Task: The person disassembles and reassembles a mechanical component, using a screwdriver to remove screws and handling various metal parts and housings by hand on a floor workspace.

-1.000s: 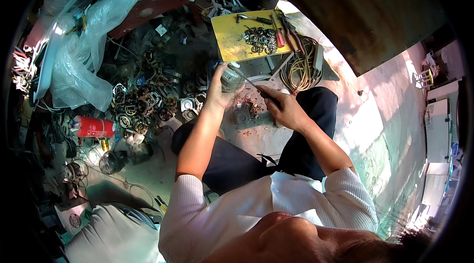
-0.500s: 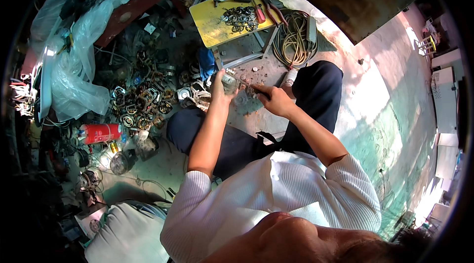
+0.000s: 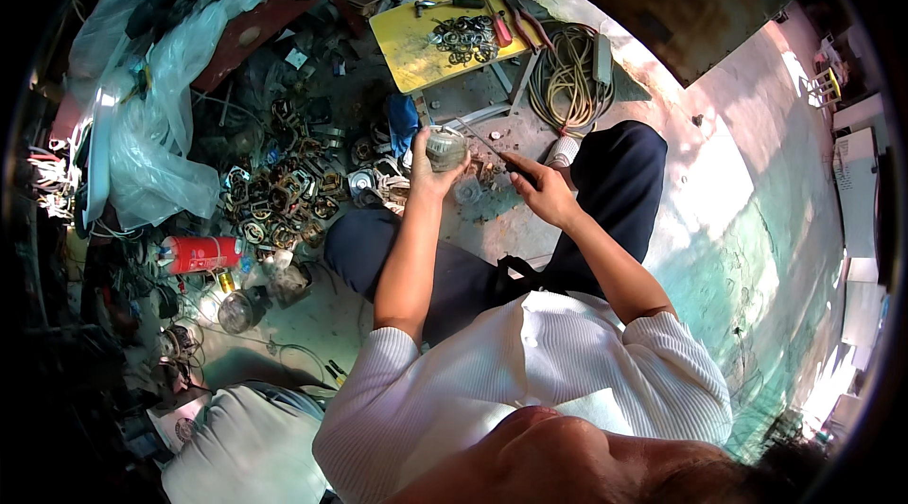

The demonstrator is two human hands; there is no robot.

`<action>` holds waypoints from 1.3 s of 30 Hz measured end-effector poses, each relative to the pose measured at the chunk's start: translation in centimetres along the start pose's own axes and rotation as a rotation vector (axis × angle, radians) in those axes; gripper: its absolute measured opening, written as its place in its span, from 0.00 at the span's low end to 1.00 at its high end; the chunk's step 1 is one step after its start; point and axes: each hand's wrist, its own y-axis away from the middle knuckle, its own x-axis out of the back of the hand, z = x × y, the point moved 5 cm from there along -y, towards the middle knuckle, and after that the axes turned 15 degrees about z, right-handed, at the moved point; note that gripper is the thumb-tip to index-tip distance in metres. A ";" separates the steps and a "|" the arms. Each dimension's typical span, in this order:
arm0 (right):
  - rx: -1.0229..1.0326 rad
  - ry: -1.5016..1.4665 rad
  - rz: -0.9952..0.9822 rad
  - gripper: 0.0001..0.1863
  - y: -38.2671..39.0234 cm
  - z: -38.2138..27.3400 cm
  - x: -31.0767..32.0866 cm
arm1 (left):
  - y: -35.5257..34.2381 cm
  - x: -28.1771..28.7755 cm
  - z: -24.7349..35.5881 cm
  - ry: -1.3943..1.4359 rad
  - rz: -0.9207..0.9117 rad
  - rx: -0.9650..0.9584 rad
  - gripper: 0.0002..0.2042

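Note:
A round, grey-brown metal part (image 3: 444, 151), possibly a small motor housing, sits in my left hand (image 3: 427, 179). The fingers wrap around its sides, and its broad face is turned up. My right hand (image 3: 545, 194) is closed on a screwdriver (image 3: 484, 141) with a dark handle and a long thin shaft. That shaft slants up and left, its tip close to the far edge of the round part; contact cannot be made out. Below the hands, a small clear plastic piece (image 3: 467, 190) lies on the floor among crumbs of debris.
Beyond my hands stands a low yellow table (image 3: 402, 55) bearing a hammer (image 3: 449, 3), a red-handled screwdriver (image 3: 499, 26), pliers (image 3: 526, 20) and several metal rings. Coiled cable (image 3: 570, 78) lies to its right. On the left are heaped metal parts (image 3: 284, 192) and a red cylinder (image 3: 199, 254).
My left hand has tilted the round part, so more of its face shows. The screwdriver has shifted slightly away from it, and its shaft now shows more clearly.

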 end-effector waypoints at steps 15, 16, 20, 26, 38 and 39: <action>-0.103 -0.257 0.432 0.26 -4.3 2.0 4.1 | 5.2 -3.2 1.7 -0.201 0.006 -0.036 0.40; -0.094 -0.255 0.419 0.26 -5.7 2.2 4.6 | 5.7 -3.8 3.1 -0.125 -0.071 0.023 0.38; 0.167 0.067 0.478 0.29 -12.2 3.7 6.7 | 6.6 -8.6 8.0 -0.113 -0.158 0.026 0.34; 0.227 0.305 0.611 0.22 -22.0 0.5 6.8 | 5.0 -11.4 12.4 0.018 -0.029 -0.045 0.39; 0.311 0.652 0.581 0.20 -30.5 0.9 3.7 | 5.6 -12.9 13.7 0.173 -0.163 -0.066 0.51; 0.333 0.613 0.592 0.20 -31.0 -0.6 3.2 | 5.3 -12.8 13.8 0.148 -0.131 -0.073 0.52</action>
